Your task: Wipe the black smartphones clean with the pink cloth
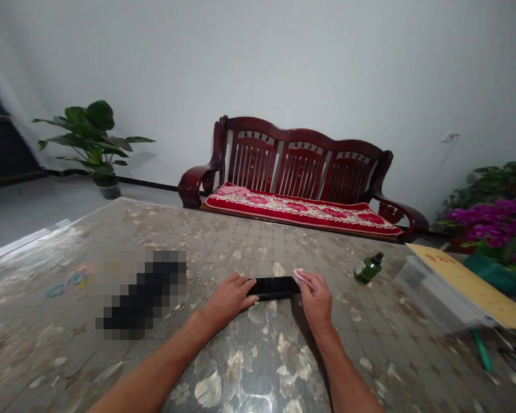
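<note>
A black phone (275,287) lies flat on the patterned table (258,355), screen up. My left hand (229,298) rests on the table with its fingers curled against the phone's left end, holding it in place. At the phone's right end, my right hand (316,299) pinches a small pink cloth (301,277) and presses it on that end.
A small green bottle (368,268) stands to the right of the phone. Further right are a clear plastic box (438,298) and a yellow board (473,287). A blurred dark patch (141,292) and coloured rubber bands (71,283) lie to the left. A wooden bench (296,183) stands behind the table.
</note>
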Demonstrator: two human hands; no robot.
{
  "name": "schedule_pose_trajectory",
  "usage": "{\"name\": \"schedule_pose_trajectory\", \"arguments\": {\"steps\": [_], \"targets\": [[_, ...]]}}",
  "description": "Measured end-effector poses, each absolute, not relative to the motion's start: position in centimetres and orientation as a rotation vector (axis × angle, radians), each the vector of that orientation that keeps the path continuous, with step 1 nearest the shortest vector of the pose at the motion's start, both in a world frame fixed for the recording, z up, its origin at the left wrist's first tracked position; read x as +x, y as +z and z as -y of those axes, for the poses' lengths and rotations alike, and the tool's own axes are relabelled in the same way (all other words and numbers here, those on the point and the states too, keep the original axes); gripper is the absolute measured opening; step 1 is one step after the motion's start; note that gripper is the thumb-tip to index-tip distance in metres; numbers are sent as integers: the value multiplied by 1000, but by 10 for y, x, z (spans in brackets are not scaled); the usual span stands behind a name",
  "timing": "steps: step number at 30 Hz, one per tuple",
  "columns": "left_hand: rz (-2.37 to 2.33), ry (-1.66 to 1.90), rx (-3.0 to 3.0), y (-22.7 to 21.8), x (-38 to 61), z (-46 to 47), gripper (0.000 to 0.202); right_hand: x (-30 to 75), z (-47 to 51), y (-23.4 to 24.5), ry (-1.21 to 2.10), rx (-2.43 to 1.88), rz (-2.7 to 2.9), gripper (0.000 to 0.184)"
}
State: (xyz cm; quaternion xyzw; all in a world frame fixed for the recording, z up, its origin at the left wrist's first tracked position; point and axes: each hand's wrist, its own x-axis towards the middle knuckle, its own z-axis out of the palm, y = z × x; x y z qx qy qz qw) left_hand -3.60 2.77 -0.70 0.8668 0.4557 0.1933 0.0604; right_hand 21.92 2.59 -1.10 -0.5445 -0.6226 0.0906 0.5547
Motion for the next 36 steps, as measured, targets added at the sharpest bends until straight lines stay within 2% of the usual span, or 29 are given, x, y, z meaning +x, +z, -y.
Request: {"name": "schedule_pose_trajectory", "arguments": {"steps": [9,21,25,28,32,36], "targets": [[-1512,480,2569,-5,-36,-35,28,210,-10,4,-209,-1265,1812,33],[-1536,435,2590,-3,-30,-29,17,172,-3,9,-220,-1166,2048,36],[-1560,430,2546,0,-31,-28,18,194,-17,2,-3,-1262,1719,31],[-1617,465,2454,1,-30,-28,20,207,-31,-6,377,-1239,1213,23],[-1629,526,2335,5,-27,-25,24,210,-44,-11,878,-1048,697,37],[-1532,721,2152,9,-23,-23,28,212,-47,-11,1088,-907,516,38]]}}
